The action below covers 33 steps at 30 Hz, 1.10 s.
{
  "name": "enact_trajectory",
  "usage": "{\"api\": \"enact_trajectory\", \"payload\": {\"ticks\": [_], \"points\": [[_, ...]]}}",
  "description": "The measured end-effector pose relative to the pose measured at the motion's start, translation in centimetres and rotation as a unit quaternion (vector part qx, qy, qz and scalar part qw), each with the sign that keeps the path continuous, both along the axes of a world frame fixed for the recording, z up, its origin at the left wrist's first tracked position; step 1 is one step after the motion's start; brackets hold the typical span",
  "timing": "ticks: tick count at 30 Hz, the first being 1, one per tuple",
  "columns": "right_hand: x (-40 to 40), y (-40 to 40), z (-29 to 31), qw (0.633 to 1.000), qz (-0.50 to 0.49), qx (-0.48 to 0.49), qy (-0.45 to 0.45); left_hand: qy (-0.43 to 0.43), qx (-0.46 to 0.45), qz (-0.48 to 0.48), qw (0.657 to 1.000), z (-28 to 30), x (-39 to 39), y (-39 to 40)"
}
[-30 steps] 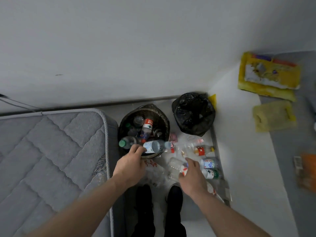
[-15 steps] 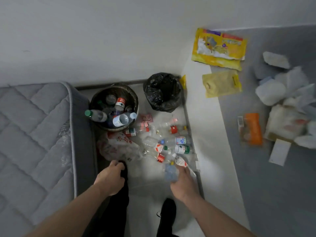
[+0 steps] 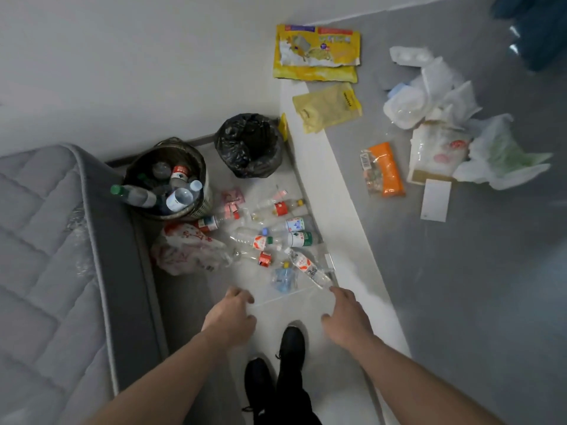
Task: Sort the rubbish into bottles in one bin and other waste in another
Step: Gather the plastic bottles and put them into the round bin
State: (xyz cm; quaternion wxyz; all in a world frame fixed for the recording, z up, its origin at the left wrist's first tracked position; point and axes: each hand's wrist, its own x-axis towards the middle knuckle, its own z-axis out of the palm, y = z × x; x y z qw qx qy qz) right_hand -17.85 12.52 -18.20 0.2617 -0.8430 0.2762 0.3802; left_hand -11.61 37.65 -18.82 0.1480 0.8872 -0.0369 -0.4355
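Floor's a mess still: wicker bin [image 3: 196, 167] nearly full of bottles, black-bag bin [image 3: 250, 147] looks empty, bottles on the floor [image 3: 277, 233], wrappers [image 3: 383, 170] untouched. Left hand [image 3: 228, 314] and right hand [image 3: 346, 317] hold nothing, fingers loosely curled.

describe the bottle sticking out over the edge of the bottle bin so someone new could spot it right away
Start at the grey mattress on the left; at its far corner stands the round woven bin full of bottles. The bottle in question lies across the bin's left rim, its neck pointing at the mattress. Its green cap sets it apart: the other caps visible in the bin are not green.
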Motion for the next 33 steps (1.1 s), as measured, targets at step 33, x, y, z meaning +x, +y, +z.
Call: {"api": "enact_trajectory", "payload": {"ticks": [33], "points": [[4.6,-3.0,-40.0,0.994,0.095,-0.056,-0.019,-0.06,0.138,-0.096,0.984,-38.8,8.2,-7.3]]}}
